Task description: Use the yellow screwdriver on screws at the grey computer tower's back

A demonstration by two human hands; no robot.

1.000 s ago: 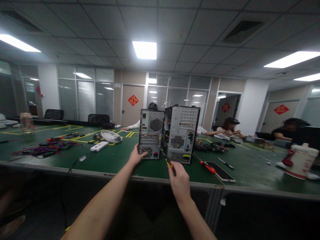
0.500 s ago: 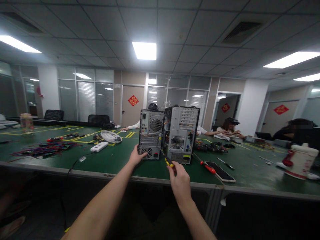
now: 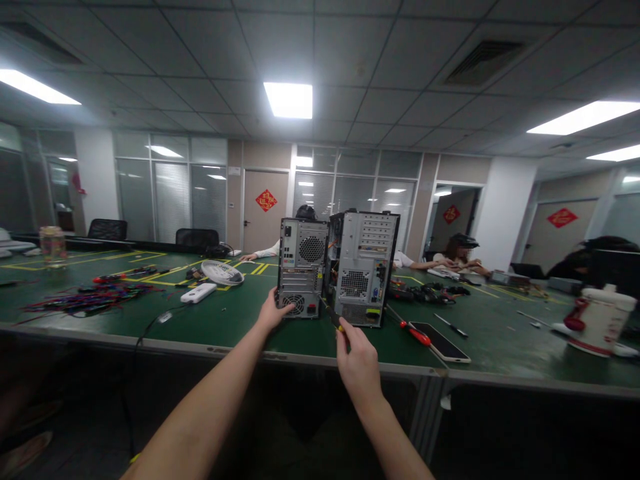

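On the green table (image 3: 505, 347): the left computer case (image 3: 301, 270) and right computer case (image 3: 365, 270) stand close together, backs facing me.
Left hand (image 3: 274, 313): holding the left computer case by its low left side; most fingers are hidden from me.
Right hand (image 3: 357, 348): pinching a screwdriver (image 3: 333, 318), covering some of its handle.
Tip: too small for me to make out, near the left computer case's low right edge.

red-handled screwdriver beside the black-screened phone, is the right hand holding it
No, the right hand holds a black-and-yellow slender tool, while the red-handled screwdriver lies on the green table.
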